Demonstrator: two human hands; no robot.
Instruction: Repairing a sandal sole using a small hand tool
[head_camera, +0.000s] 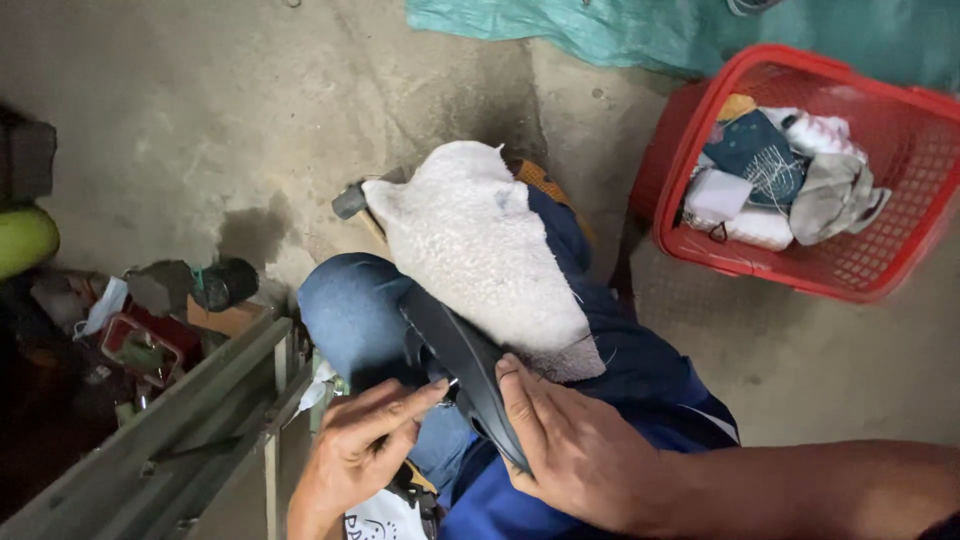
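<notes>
Over at the upper right, on the bare concrete floor (200, 110), red plastic mesh basket (905, 190) tilted toward the camera, holding a heap of folded cloth pieces (775, 175): dark blue, white, grey, a scrap of orange at the back, exact kinds not readable. Behind it, edge of a teal tarpaulin sheet (560, 30), cut off by the top of the frame. At the far left, small red tray (140, 345) with murky contents, too dark to sort out, beside a dark cylindrical tool (215, 283) and a yellow-green rounded object (22, 240) cropped by the left border. Grey metal frame (170, 420) running diagonally across the lower left, only partly seen. Down the middle, blue denim knee (350, 310) draped with a white fluffy towel (480, 250), part of a hammer-like grey head (350, 200) poking out from beneath it, the rest hidden. Resting across the lap, just below the towel, long black curved rubber strip (465, 365), smooth, matte, narrow, tapering toward the upper end. Right hand (570, 445) closed around the strip's lower portion, thumb lying along its edge. Left hand (360, 445) fingers extended, tips pinching something tiny and metallic against the strip, too small to identify.
</notes>
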